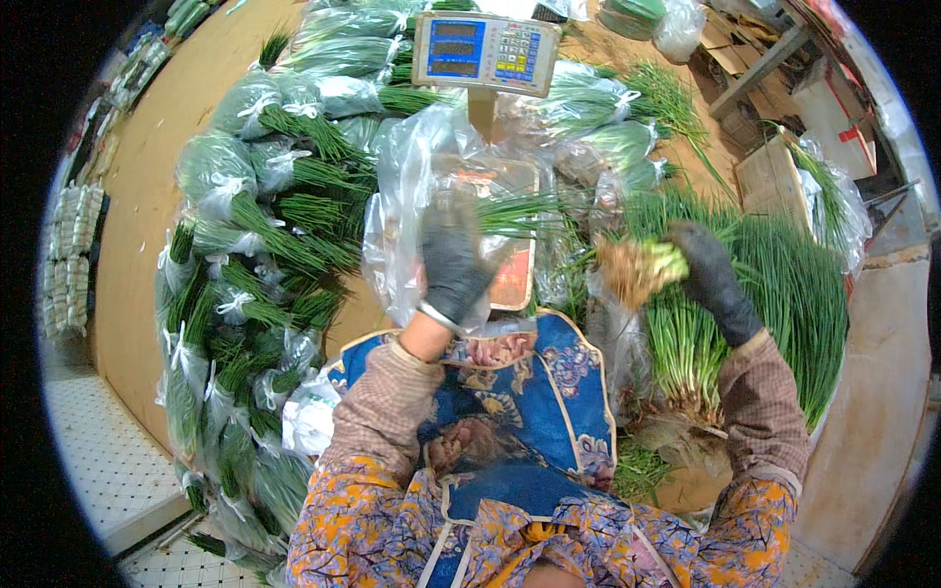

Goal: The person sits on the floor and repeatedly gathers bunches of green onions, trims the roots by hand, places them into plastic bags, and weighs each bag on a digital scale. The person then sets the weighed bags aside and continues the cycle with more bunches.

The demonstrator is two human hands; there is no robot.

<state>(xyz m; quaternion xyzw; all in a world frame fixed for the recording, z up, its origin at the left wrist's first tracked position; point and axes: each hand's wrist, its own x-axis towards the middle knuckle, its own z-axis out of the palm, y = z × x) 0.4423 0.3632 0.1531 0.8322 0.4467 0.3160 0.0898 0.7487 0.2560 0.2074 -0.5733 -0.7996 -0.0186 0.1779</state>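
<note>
My left hand [452, 257], in a black glove with a pale ring at the wrist, is blurred over a clear plastic bag [397, 242] on the scale's platform [512, 283]. Thin green leaves [514, 213] stretch rightward from beside its fingers; whether it grips them I cannot tell. My right hand [702, 257], also black-gloved, holds a bunch of green onions or chives [639, 268] with its brown roots pointing left. Below that hand lies a heap of loose long green stalks [684, 353], roots towards me. The scale's display head [485, 53] stands on a post behind the platform.
Tied plastic bags of greens [217, 165] are piled along the left and at the back. More bagged greens [588, 103] lie behind the scale to the right. A crate [775, 180] with greens and plastic stands at the far right. Loose trimmings [639, 467] lie at lower right.
</note>
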